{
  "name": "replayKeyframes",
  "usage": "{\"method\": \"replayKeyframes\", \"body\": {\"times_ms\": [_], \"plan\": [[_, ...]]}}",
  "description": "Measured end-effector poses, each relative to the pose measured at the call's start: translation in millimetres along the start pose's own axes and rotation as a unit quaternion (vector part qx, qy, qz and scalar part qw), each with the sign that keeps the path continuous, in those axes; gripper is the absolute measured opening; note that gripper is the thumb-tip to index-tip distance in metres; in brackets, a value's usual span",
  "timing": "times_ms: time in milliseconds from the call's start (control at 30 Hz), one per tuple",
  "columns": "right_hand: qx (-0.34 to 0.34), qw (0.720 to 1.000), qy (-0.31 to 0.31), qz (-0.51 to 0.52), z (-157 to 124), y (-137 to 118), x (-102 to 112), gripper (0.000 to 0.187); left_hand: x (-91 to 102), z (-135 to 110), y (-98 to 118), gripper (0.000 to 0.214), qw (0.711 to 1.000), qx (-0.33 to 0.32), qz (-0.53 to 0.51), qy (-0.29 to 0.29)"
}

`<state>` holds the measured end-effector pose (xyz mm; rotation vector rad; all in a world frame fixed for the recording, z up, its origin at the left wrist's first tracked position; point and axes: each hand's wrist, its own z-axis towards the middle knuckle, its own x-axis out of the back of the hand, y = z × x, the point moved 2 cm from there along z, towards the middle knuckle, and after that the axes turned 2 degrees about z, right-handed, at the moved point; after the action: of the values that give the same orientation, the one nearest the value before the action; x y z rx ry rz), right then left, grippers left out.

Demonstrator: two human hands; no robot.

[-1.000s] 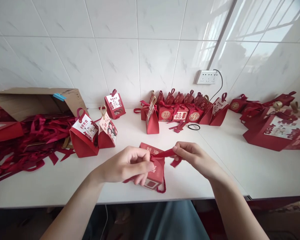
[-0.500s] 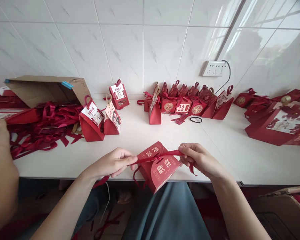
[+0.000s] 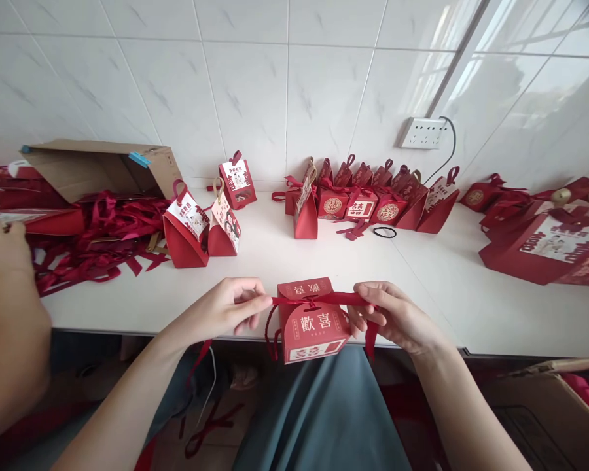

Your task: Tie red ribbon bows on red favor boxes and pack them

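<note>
A small red gift box with gold characters sits at the near edge of the white table, its front facing me. A dark red ribbon runs taut across its top. My left hand pinches the ribbon's left end, closed on it. My right hand pinches the right end, and a loose tail hangs below those fingers. The box hangs between both hands, partly over the table edge.
Finished red boxes line the back wall, more at the right. Two tagged boxes stand left of centre. A cardboard carton and a ribbon pile lie far left. Another person's arm is at the left edge.
The box has turned from tilted to facing me squarely. Both hands have drawn the ribbon out straight and level across its top. The view shifted slightly.
</note>
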<state>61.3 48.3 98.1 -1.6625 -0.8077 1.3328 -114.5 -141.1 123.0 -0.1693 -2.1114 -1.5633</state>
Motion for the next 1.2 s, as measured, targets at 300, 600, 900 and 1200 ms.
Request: {"method": "replayKeyframes", "body": {"times_ms": [300,600,900,1200], "plan": [[-0.019,0.999,0.034,0.012,-3.8,5.3,0.6,0.046,1.6,3.2,-5.7,0.036,0.998,0.022,-0.05,-0.03],[-0.017,0.998,0.06,0.019,-0.3,14.4,14.9,0.044,-13.3,9.8,-36.4,0.039,0.959,0.015,-0.282,-0.028],[-0.017,0.997,0.067,-0.031,-5.7,15.7,30.3,0.045,-9.9,8.5,-48.9,0.041,0.956,0.012,-0.293,0.02],[0.094,0.994,0.058,-0.027,-9.7,-46.0,0.6,0.024,20.3,14.9,12.6,0.036,0.914,-0.127,-0.373,0.095]]}}
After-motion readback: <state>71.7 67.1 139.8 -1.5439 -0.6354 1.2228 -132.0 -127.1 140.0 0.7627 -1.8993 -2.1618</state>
